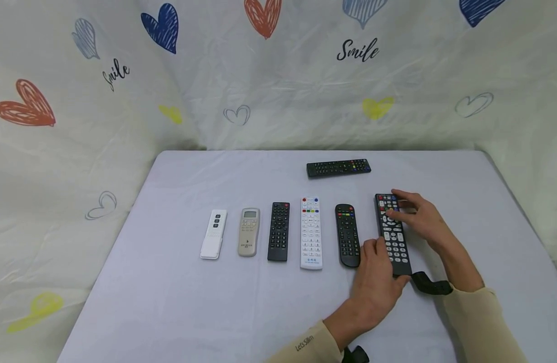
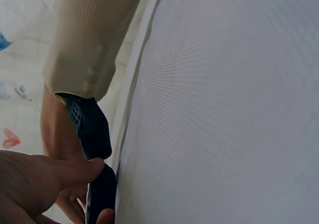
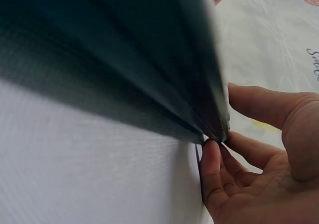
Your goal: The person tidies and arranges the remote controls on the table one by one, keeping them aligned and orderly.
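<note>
While both hands pinch the long black remote [image 1: 393, 234] just right of the oval black remote [image 1: 347, 235], left hand [image 1: 375, 285] at its near end and right hand [image 1: 419, 217] at its far end, a sideways slip could likely knock that neighbour askew.

My hands rest on a long black matt-plastic remote [image 1: 393, 234] with glossy rubbery buttons, lying on smooth pale lilac woven cloth [image 1: 169, 297].
</note>
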`<act>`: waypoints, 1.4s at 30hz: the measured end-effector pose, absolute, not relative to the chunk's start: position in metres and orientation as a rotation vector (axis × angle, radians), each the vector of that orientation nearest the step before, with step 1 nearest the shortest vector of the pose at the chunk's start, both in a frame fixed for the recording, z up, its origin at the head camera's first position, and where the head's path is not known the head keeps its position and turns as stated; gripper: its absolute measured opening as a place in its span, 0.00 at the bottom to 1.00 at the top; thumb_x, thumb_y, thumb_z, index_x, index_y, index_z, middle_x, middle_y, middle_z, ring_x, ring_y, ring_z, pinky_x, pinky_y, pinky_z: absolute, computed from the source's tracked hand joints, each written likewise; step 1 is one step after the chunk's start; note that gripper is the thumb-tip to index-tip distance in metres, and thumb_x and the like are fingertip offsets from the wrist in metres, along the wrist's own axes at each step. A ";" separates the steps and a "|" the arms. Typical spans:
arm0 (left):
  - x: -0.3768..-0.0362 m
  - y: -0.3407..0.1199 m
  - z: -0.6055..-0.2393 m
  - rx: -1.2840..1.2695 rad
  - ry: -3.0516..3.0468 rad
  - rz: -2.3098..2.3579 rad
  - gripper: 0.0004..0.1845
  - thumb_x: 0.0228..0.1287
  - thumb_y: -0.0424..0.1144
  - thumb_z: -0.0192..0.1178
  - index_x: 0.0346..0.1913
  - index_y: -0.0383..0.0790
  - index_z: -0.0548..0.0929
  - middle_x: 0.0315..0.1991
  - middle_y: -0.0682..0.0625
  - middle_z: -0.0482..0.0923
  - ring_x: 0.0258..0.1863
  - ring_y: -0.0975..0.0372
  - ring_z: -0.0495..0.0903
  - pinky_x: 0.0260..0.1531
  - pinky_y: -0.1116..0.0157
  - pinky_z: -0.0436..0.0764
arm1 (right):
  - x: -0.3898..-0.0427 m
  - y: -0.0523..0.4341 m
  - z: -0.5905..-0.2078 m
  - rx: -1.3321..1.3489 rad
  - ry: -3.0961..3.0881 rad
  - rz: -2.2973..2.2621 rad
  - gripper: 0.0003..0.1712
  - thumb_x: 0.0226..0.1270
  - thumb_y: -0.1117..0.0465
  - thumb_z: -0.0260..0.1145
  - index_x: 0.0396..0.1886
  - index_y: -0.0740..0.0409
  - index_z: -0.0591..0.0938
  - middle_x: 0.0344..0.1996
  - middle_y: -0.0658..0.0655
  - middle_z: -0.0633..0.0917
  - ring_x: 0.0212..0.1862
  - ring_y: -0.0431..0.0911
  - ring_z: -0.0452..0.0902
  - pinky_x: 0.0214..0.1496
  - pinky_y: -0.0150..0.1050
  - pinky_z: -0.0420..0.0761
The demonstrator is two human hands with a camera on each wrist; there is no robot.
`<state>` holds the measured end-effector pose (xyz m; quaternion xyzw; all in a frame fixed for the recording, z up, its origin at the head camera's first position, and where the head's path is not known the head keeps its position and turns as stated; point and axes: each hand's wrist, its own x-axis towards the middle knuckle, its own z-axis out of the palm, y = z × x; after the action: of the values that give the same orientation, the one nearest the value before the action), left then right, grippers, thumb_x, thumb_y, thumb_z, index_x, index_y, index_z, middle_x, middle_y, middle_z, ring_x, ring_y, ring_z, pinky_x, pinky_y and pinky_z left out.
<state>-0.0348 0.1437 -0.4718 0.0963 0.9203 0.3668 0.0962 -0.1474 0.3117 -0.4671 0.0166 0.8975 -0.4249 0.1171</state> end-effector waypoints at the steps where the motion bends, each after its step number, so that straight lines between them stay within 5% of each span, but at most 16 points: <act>1: -0.035 0.144 -0.472 0.283 2.722 1.086 0.49 0.60 0.51 0.77 0.77 0.40 0.62 0.66 0.50 0.66 0.63 0.66 0.70 0.60 0.75 0.79 | -0.147 0.312 -0.468 0.049 2.626 -1.241 0.47 0.76 0.46 0.66 0.84 0.58 0.56 0.74 0.77 0.63 0.73 0.75 0.62 0.62 0.68 0.73; 26: -0.031 0.135 -0.470 0.408 2.662 1.169 0.48 0.62 0.44 0.76 0.78 0.35 0.59 0.67 0.49 0.62 0.64 0.68 0.66 0.62 0.75 0.77 | -0.144 0.316 -0.469 0.038 2.585 -1.241 0.49 0.75 0.46 0.67 0.85 0.57 0.54 0.76 0.77 0.61 0.72 0.76 0.63 0.64 0.69 0.74; 42: -0.044 0.117 -0.461 0.509 2.671 1.289 0.35 0.76 0.43 0.61 0.78 0.38 0.61 0.73 0.48 0.64 0.71 0.66 0.68 0.71 0.70 0.74 | -0.143 0.315 -0.460 0.015 2.645 -1.293 0.43 0.77 0.48 0.65 0.82 0.60 0.60 0.75 0.73 0.68 0.73 0.69 0.65 0.60 0.60 0.73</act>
<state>-0.0437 0.1175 -0.4606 0.1690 0.8856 0.4275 0.0662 -0.1433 0.3151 -0.4600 0.0049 0.8940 -0.4369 0.0988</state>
